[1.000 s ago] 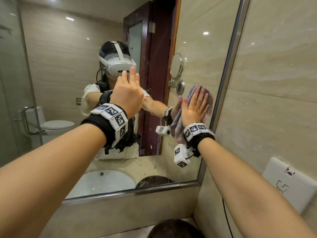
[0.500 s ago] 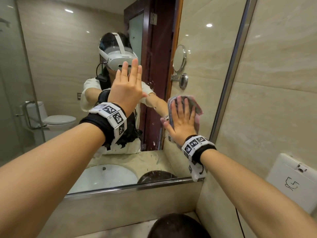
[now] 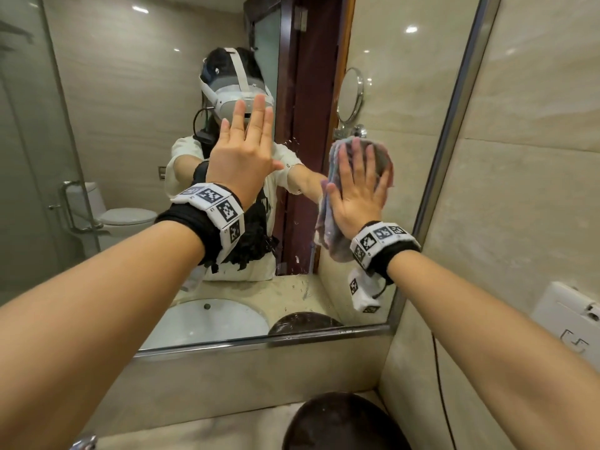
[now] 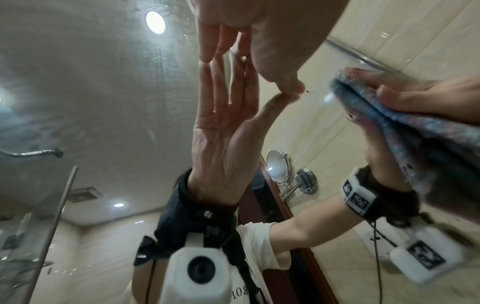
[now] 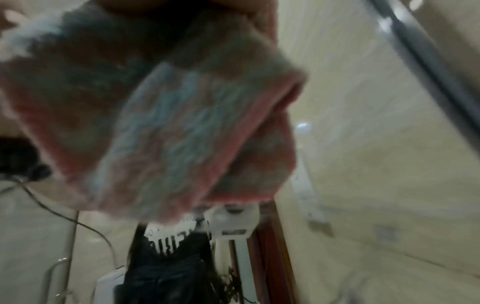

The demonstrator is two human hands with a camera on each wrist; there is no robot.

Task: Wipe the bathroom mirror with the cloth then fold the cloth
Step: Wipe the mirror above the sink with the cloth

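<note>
The bathroom mirror (image 3: pixel 113 108) fills the wall ahead, with its metal frame (image 3: pixel 454 125) on the right. My left hand (image 3: pixel 246 147) lies flat on the glass with straight fingers and holds nothing; in the left wrist view its fingertips (image 4: pixel 207 51) touch their reflection. My right hand (image 3: pixel 357 190) presses a bunched pink-and-blue cloth (image 3: pixel 331 241) against the glass near the right frame, fingers spread straight over it. The left wrist view shows the same cloth (image 4: pixel 376 111) under the right hand (image 4: pixel 428 96). In the right wrist view the cloth (image 5: pixel 168 123) is blurred and fills most of the picture.
A dark round object (image 3: pixel 341 423) sits on the beige counter (image 3: pixel 194 430) below the mirror. A white wall box (image 3: pixel 571 323) with a thin cable (image 3: pixel 438 384) hangs on the tiled side wall at right. A tap tip (image 3: pixel 84 443) shows at bottom left.
My right hand slid the cloth left and down across the glass away from the frame, then back up a little. The left hand stayed flat on the mirror.
</note>
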